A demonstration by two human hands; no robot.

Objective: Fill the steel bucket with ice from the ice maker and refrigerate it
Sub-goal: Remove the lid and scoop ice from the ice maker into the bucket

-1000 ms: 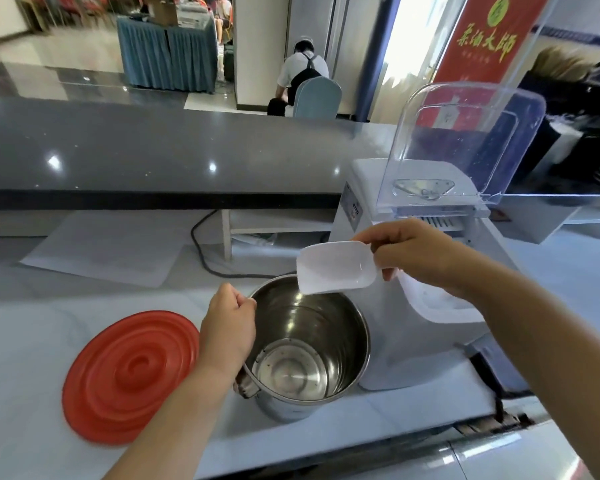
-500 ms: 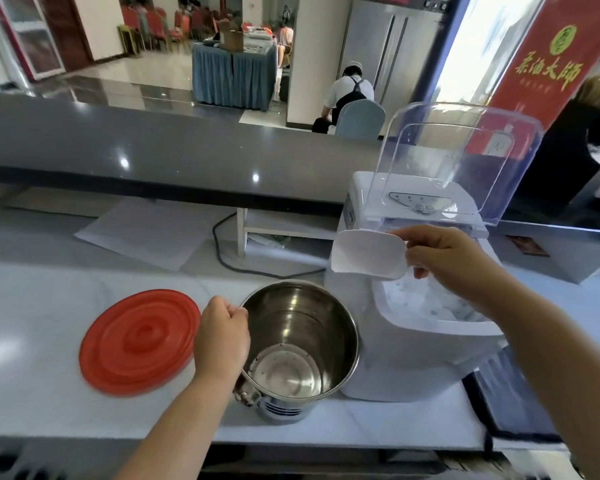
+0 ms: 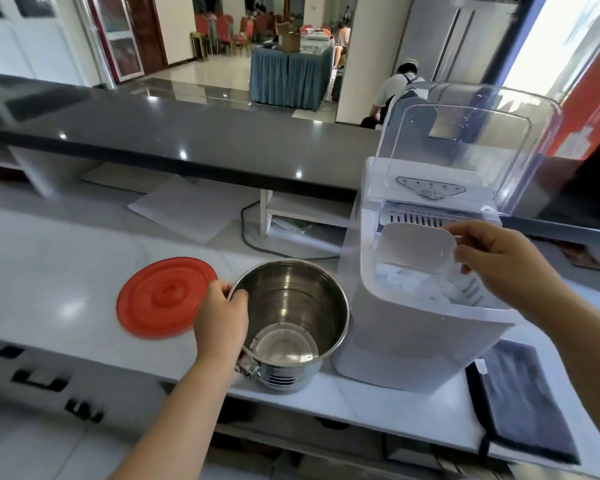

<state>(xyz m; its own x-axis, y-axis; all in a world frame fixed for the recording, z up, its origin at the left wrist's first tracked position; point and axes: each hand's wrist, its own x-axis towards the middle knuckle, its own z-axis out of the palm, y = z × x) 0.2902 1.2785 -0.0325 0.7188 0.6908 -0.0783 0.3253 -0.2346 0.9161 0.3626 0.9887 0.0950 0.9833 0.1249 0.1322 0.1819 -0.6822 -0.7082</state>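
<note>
The steel bucket stands on the white counter, and I see no ice inside it. My left hand grips its rim on the left side. Right beside it sits the white ice maker with its clear lid raised. Ice lies in its open bin. My right hand holds a white plastic scoop by its handle, over the ice in the bin.
A round orange-red lid lies flat on the counter left of the bucket. A dark cloth lies at the right front. A black power cord and a paper sheet lie behind, under a dark raised ledge.
My right hand carried the scoop from above the bucket rightward to over the ice maker's bin. My left hand stayed on the bucket rim. The view tilted up.
</note>
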